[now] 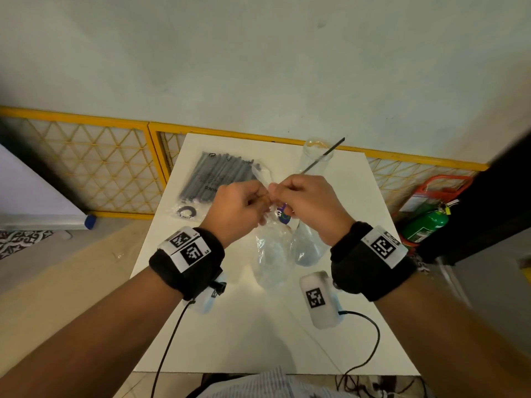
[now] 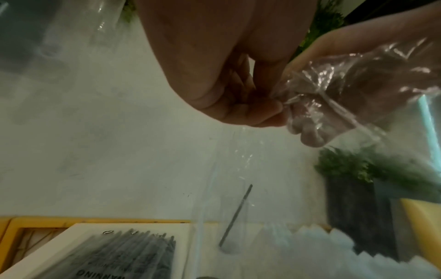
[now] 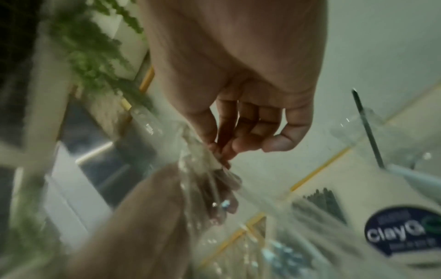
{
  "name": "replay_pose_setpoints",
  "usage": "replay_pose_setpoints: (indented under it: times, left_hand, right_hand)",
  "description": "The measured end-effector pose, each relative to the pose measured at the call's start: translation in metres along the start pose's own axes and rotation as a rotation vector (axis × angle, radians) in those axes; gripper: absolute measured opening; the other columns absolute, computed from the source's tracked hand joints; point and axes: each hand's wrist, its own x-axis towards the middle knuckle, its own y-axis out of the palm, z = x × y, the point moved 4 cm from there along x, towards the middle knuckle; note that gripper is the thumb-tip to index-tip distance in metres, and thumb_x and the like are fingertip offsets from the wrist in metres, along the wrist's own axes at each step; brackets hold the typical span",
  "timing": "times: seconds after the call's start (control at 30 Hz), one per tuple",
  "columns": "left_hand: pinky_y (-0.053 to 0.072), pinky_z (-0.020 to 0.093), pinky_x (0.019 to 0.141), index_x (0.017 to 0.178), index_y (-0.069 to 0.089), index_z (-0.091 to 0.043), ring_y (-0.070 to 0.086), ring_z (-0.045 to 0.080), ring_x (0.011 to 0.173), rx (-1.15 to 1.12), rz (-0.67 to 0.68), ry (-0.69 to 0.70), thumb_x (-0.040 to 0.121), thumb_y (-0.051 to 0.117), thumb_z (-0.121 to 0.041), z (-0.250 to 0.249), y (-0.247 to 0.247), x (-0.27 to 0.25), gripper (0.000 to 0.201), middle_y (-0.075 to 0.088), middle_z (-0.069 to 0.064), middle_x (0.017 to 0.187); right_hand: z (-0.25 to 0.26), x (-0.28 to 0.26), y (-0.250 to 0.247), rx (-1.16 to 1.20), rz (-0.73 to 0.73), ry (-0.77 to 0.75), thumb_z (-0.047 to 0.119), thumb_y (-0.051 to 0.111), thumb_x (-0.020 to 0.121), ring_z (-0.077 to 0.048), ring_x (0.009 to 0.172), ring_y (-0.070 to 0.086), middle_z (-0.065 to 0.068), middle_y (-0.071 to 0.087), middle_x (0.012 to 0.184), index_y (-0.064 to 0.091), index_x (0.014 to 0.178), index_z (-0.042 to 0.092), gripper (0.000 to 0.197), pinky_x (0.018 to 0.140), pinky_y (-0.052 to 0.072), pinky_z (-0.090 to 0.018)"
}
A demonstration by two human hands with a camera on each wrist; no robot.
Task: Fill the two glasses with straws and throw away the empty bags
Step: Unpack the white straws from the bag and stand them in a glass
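Note:
Over the white table (image 1: 247, 334) my two hands meet and pinch the top of a crumpled clear plastic bag (image 1: 270, 254) that hangs down between them. My left hand (image 1: 260, 201) grips it with curled fingers, as does my right hand (image 1: 275, 193). The left wrist view shows the bag (image 2: 334, 88) bunched at my fingertips (image 2: 269, 111). A tall clear glass (image 1: 314, 156) behind the hands holds one black straw (image 1: 324, 155). A second clear glass (image 1: 309, 248) stands below my right hand. A sealed bag of black straws (image 1: 218, 176) lies at the back left.
A small clear bag with a black ring (image 1: 186, 212) lies next to the straw bag. A white tagged box (image 1: 319, 300) with a cable sits near the front. A yellow lattice fence (image 1: 94, 168) runs behind the table; a green extinguisher (image 1: 425, 225) stands at the right.

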Motion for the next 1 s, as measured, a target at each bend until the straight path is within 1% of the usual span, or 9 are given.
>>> replay_pose_setpoints:
  times: [0.1, 0.3, 0.37, 0.47, 0.53, 0.63, 0.77, 0.87, 1.0]
  left_hand:
    - [0.05, 0.018, 0.052, 0.077, 0.07, -0.005, 0.063, 0.008, 0.046, -0.033, -0.01, -0.042, 0.095, 0.064, -0.019, 0.002, -0.003, -0.006, 0.024, 0.066, -0.005, 0.055]
    - [0.046, 0.011, 0.051, 0.07, 0.063, -0.01, 0.063, 0.005, 0.044, 0.093, -0.113, 0.079, 0.098, 0.06, -0.021, 0.001, -0.007, -0.013, 0.03, 0.056, -0.015, 0.047]
    - [0.049, 0.016, 0.05, 0.07, 0.063, -0.007, 0.062, 0.006, 0.042, 0.092, -0.146, 0.092, 0.098, 0.06, -0.021, 0.001, -0.007, -0.014, 0.031, 0.057, -0.014, 0.046]
    - [0.053, 0.027, 0.049, 0.068, 0.062, -0.005, 0.063, 0.006, 0.041, 0.093, -0.231, 0.092, 0.097, 0.06, -0.022, 0.001, -0.009, -0.014, 0.034, 0.062, -0.01, 0.051]
    - [0.053, 0.029, 0.048, 0.069, 0.063, -0.004, 0.064, 0.006, 0.043, 0.066, -0.271, 0.089, 0.096, 0.063, -0.023, 0.001, -0.01, -0.013, 0.033, 0.064, -0.009, 0.053]
    - [0.053, 0.029, 0.052, 0.068, 0.062, -0.005, 0.063, 0.006, 0.042, 0.077, -0.293, 0.092, 0.095, 0.065, -0.028, 0.001, -0.011, -0.014, 0.036, 0.063, -0.002, 0.048]
    - [0.04, 0.028, 0.038, 0.064, 0.054, -0.007, 0.051, 0.014, 0.034, 0.271, -0.327, 0.27, 0.091, 0.069, -0.03, 0.001, -0.012, -0.014, 0.038, 0.051, -0.004, 0.043]
    - [0.024, 0.02, 0.042, 0.062, 0.05, -0.008, 0.033, 0.011, 0.038, 0.383, -0.344, 0.351, 0.087, 0.075, -0.022, 0.0, -0.011, -0.014, 0.038, 0.036, -0.011, 0.051]
    - [0.027, 0.022, 0.038, 0.063, 0.05, -0.007, 0.038, 0.014, 0.034, 0.389, -0.372, 0.329, 0.091, 0.07, -0.026, 0.011, -0.011, -0.015, 0.039, 0.04, -0.007, 0.046]
  right_hand:
    - [-0.003, 0.001, 0.004, -0.026, -0.01, 0.02, 0.03, 0.065, 0.09, -0.006, 0.059, 0.062, 0.004, 0.071, 0.065, 0.075, 0.072, 0.018, 0.024, 0.064, 0.053, -0.027]
    - [0.009, 0.001, 0.007, -0.283, -0.043, -0.133, 0.031, 0.058, 0.097, -0.013, 0.063, 0.066, 0.0, 0.072, 0.07, 0.071, 0.078, 0.01, 0.031, 0.056, 0.046, -0.011]
    - [0.012, 0.001, 0.007, -0.322, -0.05, -0.139, 0.034, 0.058, 0.097, -0.012, 0.065, 0.066, 0.0, 0.071, 0.071, 0.071, 0.077, 0.009, 0.034, 0.058, 0.045, -0.014]
    - [0.01, 0.0, 0.008, -0.219, 0.101, 0.049, 0.047, 0.061, 0.091, -0.021, 0.075, 0.072, -0.004, 0.074, 0.072, 0.068, 0.071, 0.004, 0.047, 0.067, 0.054, -0.027]
    - [0.008, -0.002, 0.009, -0.138, 0.226, 0.158, 0.047, 0.066, 0.088, -0.024, 0.08, 0.074, -0.01, 0.075, 0.077, 0.068, 0.073, 0.003, 0.046, 0.064, 0.053, -0.028]
    - [0.01, 0.0, 0.002, -0.169, 0.218, 0.157, 0.034, 0.07, 0.088, -0.016, 0.065, 0.065, -0.004, 0.072, 0.07, 0.073, 0.083, 0.001, 0.033, 0.057, 0.049, -0.022]
    - [0.021, -0.001, 0.0, -0.414, 0.101, -0.02, 0.023, 0.066, 0.086, -0.02, 0.066, 0.067, -0.007, 0.072, 0.07, 0.073, 0.079, 0.002, 0.023, 0.049, 0.046, -0.012]
    - [0.034, -0.01, 0.008, -0.77, 0.02, -0.253, 0.028, 0.053, 0.09, -0.027, 0.065, 0.062, -0.009, 0.064, 0.066, 0.064, 0.073, 0.006, 0.03, 0.061, 0.052, -0.032]
    - [0.04, -0.015, 0.007, -0.868, -0.033, -0.336, 0.043, 0.047, 0.094, -0.023, 0.066, 0.061, -0.002, 0.065, 0.069, 0.065, 0.078, 0.016, 0.036, 0.065, 0.051, -0.033]
